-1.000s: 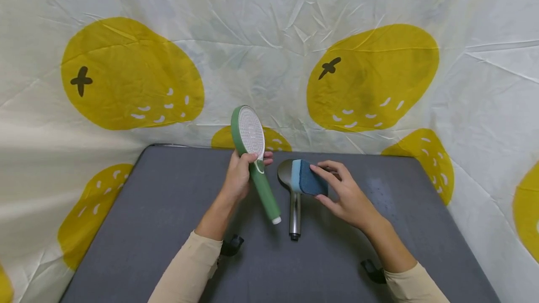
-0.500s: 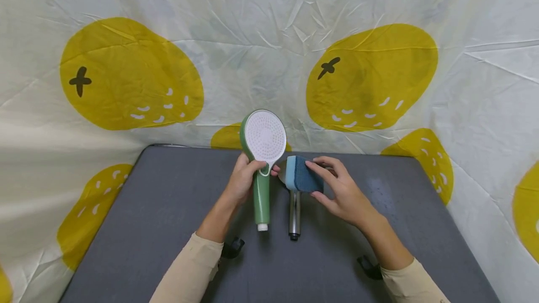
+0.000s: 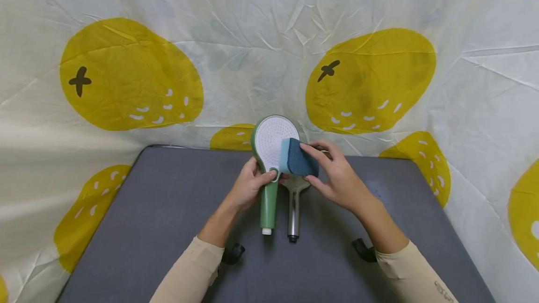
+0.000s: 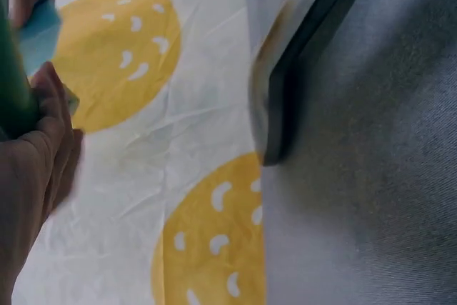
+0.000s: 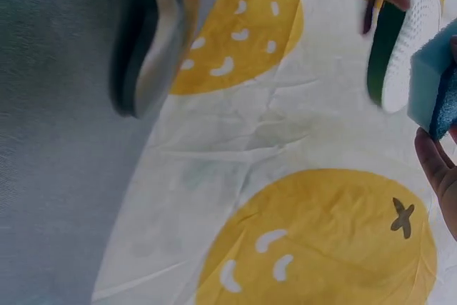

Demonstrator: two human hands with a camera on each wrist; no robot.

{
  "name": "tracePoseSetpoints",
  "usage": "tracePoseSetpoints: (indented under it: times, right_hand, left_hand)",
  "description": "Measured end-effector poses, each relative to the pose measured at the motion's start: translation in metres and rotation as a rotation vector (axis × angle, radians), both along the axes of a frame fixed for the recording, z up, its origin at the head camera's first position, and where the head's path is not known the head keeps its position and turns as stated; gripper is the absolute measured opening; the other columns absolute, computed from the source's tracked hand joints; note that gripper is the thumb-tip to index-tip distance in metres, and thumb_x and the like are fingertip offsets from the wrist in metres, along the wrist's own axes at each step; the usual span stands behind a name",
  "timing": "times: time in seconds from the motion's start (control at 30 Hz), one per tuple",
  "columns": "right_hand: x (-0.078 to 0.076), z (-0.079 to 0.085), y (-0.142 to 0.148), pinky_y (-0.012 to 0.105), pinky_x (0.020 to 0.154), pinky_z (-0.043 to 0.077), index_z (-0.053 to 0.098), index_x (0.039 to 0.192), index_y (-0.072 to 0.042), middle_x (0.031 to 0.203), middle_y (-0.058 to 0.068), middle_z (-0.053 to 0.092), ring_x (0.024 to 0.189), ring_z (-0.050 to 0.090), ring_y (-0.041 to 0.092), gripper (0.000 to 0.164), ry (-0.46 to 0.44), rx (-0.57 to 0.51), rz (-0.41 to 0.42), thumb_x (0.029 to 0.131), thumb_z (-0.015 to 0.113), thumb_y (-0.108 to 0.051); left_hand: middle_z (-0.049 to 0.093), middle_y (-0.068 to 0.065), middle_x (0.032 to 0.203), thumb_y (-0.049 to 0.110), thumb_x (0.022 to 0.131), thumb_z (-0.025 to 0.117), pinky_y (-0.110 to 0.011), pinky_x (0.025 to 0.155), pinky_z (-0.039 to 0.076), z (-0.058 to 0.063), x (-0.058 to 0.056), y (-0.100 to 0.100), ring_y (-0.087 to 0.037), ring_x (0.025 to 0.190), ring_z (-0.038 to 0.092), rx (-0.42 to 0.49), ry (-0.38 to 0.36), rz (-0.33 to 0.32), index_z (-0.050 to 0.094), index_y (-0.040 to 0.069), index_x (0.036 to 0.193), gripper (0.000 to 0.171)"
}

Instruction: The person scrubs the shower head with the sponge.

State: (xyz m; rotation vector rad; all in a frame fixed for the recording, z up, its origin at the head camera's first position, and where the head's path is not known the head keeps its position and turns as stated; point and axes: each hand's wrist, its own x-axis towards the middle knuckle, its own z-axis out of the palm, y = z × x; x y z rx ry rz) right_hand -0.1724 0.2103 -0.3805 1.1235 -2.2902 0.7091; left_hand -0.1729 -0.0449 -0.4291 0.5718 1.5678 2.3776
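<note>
A green handheld shower head (image 3: 269, 205) with a white nozzle face stands nearly upright in my left hand (image 3: 247, 187), raised over the table. The left thumb lies on the front of its neck, by the oval button. My right hand (image 3: 338, 179) pinches a sponge (image 3: 302, 159), light blue on one side and dark blue on the other. In the head view the light side overlaps the nozzle face's right part. The right wrist view shows the sponge (image 5: 427, 91) right beside that face; contact cannot be told. Behind them a silver shower head (image 3: 294, 214) lies on the table, its head partly hidden.
The dark grey table (image 3: 168, 209) reaches back to a white curtain (image 3: 261, 60) printed with yellow fruit, which also hangs at both sides. Black wrist mounts (image 3: 364, 250) sit by both forearms.
My left hand has moved right and slightly down, turning the green shower head's face toward the head camera. The right hand has brought the sponge left and up to overlap that face.
</note>
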Motion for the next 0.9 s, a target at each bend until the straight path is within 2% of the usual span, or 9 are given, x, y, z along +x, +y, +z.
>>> tracePoseSetpoints:
  times: [0.1, 0.17, 0.33, 0.47, 0.67, 0.77, 0.9]
  right_hand:
    - [-0.003, 0.006, -0.003, 0.048, 0.101, 0.051, 0.050, 0.151, -0.007, 0.141, 0.024, 0.049, 0.128, 0.051, 0.033, 0.083, -0.014, 0.002, 0.006, 0.078, 0.089, -0.003]
    - [-0.005, 0.009, -0.004, 0.048, 0.101, 0.051, 0.050, 0.151, -0.007, 0.142, 0.023, 0.049, 0.128, 0.051, 0.033, 0.083, -0.012, 0.003, 0.009, 0.078, 0.089, -0.003]
    - [-0.009, 0.014, -0.006, 0.049, 0.098, 0.053, 0.051, 0.151, -0.008, 0.142, 0.023, 0.049, 0.127, 0.052, 0.034, 0.082, 0.003, 0.002, 0.010, 0.079, 0.089, -0.004]
    - [-0.010, 0.016, -0.008, 0.049, 0.095, 0.054, 0.051, 0.151, -0.009, 0.142, 0.022, 0.050, 0.125, 0.053, 0.034, 0.081, 0.005, 0.018, -0.004, 0.079, 0.089, -0.006]
    - [-0.008, 0.020, -0.014, 0.049, 0.093, 0.057, 0.055, 0.148, -0.011, 0.139, 0.024, 0.051, 0.125, 0.051, 0.038, 0.077, 0.055, 0.118, -0.019, 0.080, 0.090, -0.013]
    - [-0.005, 0.021, -0.019, 0.047, 0.092, 0.058, 0.057, 0.147, -0.013, 0.138, 0.024, 0.051, 0.125, 0.050, 0.038, 0.075, 0.070, 0.155, -0.013, 0.080, 0.091, -0.016]
    - [-0.003, 0.021, -0.023, 0.046, 0.088, 0.057, 0.056, 0.147, -0.016, 0.137, 0.022, 0.052, 0.122, 0.050, 0.037, 0.076, 0.076, 0.179, -0.026, 0.080, 0.091, -0.018]
  left_hand:
    - [0.062, -0.011, 0.126, 0.000, 0.104, 0.055, -0.033, 0.095, 0.060, -0.003, 0.002, 0.002, -0.019, 0.101, 0.072, -0.013, 0.008, -0.012, 0.033, -0.006, 0.152, 0.053]
    - [0.061, -0.017, 0.131, 0.003, 0.105, 0.055, -0.037, 0.094, 0.061, -0.005, 0.002, 0.004, -0.020, 0.102, 0.073, -0.009, -0.002, -0.027, 0.033, -0.004, 0.154, 0.053]
    - [0.053, -0.028, 0.139, 0.005, 0.108, 0.049, -0.047, 0.080, 0.065, -0.008, 0.003, 0.008, -0.025, 0.093, 0.076, 0.007, -0.044, -0.091, 0.029, 0.009, 0.156, 0.052]
    - [0.054, -0.025, 0.137, 0.001, 0.105, 0.055, -0.045, 0.080, 0.065, -0.009, 0.004, 0.008, -0.023, 0.087, 0.076, -0.021, -0.039, -0.093, 0.028, 0.014, 0.156, 0.059]
    - [0.050, -0.028, 0.142, -0.005, 0.099, 0.063, -0.045, 0.089, 0.063, -0.011, 0.006, 0.009, -0.020, 0.093, 0.075, -0.040, 0.027, -0.122, 0.023, 0.018, 0.162, 0.078]
    - [0.048, -0.023, 0.143, -0.002, 0.100, 0.064, -0.044, 0.092, 0.062, -0.012, 0.007, 0.012, -0.021, 0.095, 0.074, -0.061, 0.033, -0.122, 0.024, 0.019, 0.163, 0.078]
    - [0.049, -0.024, 0.142, 0.000, 0.101, 0.062, -0.040, 0.092, 0.062, -0.013, 0.009, 0.015, -0.021, 0.097, 0.075, -0.066, 0.019, -0.113, 0.027, 0.015, 0.161, 0.071]
